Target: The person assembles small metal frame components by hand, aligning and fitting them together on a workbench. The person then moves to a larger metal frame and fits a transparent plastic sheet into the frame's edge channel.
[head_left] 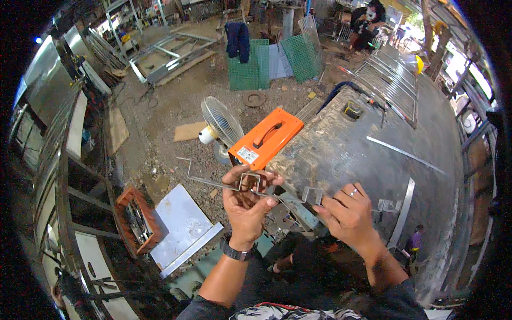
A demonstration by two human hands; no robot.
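Note:
A long, thin metal strip bent into square steps (pixel 216 185) stretches across in front of me. My left hand (pixel 248 200), with a dark watch on its wrist, is closed around its middle, where a squared loop rises between the fingers. Over by the metal table's near edge, my right hand (pixel 349 213) pinches the strip's right end beside another squared bend. A ring sits on one right-hand finger. Just beyond my left hand stands an orange machine with a black carrying handle (pixel 269 136).
A fan (pixel 221 121) stands left of the machine. On the dark metal table (pixel 410 152) lie a tape measure (pixel 352 110), flat metal bars (pixel 404 210) and a barred frame (pixel 392 80). Lower left are a tool box (pixel 154 218) and sheet metal (pixel 184 224). Another person (pixel 368 24) is far back.

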